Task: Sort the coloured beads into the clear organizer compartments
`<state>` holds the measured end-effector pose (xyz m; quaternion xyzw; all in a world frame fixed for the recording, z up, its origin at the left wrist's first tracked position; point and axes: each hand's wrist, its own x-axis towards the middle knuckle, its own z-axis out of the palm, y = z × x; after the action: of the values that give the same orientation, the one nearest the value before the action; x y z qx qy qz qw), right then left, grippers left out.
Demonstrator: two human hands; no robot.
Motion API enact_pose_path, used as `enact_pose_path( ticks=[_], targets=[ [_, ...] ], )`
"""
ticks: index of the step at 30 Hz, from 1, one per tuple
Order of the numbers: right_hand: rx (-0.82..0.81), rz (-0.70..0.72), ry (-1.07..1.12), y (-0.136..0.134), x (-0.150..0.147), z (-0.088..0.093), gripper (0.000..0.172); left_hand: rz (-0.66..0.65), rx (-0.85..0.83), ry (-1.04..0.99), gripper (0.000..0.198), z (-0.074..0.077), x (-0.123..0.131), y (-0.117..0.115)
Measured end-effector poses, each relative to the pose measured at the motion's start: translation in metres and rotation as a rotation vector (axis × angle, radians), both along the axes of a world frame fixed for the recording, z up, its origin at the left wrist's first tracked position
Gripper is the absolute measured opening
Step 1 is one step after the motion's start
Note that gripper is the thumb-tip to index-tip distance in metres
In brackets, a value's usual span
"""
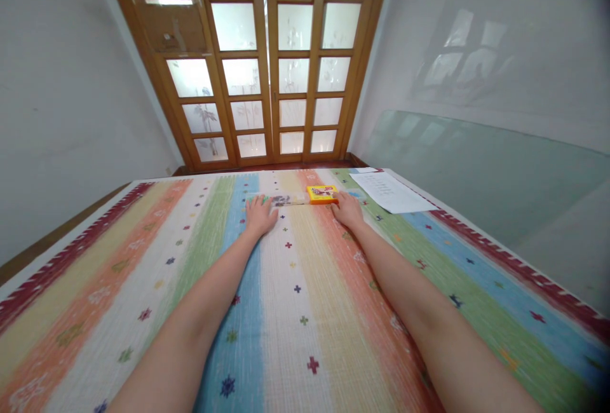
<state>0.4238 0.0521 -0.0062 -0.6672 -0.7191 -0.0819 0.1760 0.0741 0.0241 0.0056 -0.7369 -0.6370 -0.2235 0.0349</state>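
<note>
My left hand (pixel 261 215) lies with fingers stretched out on the striped tablecloth, at the left end of a flat, clear plastic item (pixel 288 199). Dark and green bits show in the plastic, but I cannot make out what they are. Just right of it sits a small yellow box (pixel 322 194) with a printed picture on top. At the box's right edge, the fingers of my right hand (pixel 347 209) are apart and touch it or nearly touch it. Some more clear plastic with a blue patch (pixel 355 194) shows behind the right hand.
A printed white sheet of paper (pixel 391 192) lies at the back right of the table. The colourful striped tablecloth (pixel 305 286) spreads under everything. Beyond the far edge stand wooden glazed doors (pixel 267 76). A pale green glass panel (pixel 467 146) leans along the right wall.
</note>
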Motion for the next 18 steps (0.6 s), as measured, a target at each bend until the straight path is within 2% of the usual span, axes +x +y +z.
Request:
enact_pose_path(
  ticks=[5, 12, 16, 18],
  targets=[
    [0.01, -0.044, 0.028, 0.001, 0.001, -0.006, 0.051, 0.288, 0.0, -0.155, 0.053, 0.0, -0.01, 0.001],
    [-0.014, -0.032, 0.017, 0.006, 0.004, -0.011, 0.053, 0.224, -0.024, -0.22, 0.053, -0.01, -0.017, 0.012],
    [-0.009, -0.034, 0.034, 0.006, 0.005, -0.009, 0.054, 0.219, -0.035, -0.248, 0.052, -0.01, -0.02, 0.016],
    [0.001, -0.021, 0.045, 0.003, 0.004, -0.006, 0.053, 0.176, -0.054, -0.259, 0.052, -0.009, -0.025, 0.017]
  ],
)
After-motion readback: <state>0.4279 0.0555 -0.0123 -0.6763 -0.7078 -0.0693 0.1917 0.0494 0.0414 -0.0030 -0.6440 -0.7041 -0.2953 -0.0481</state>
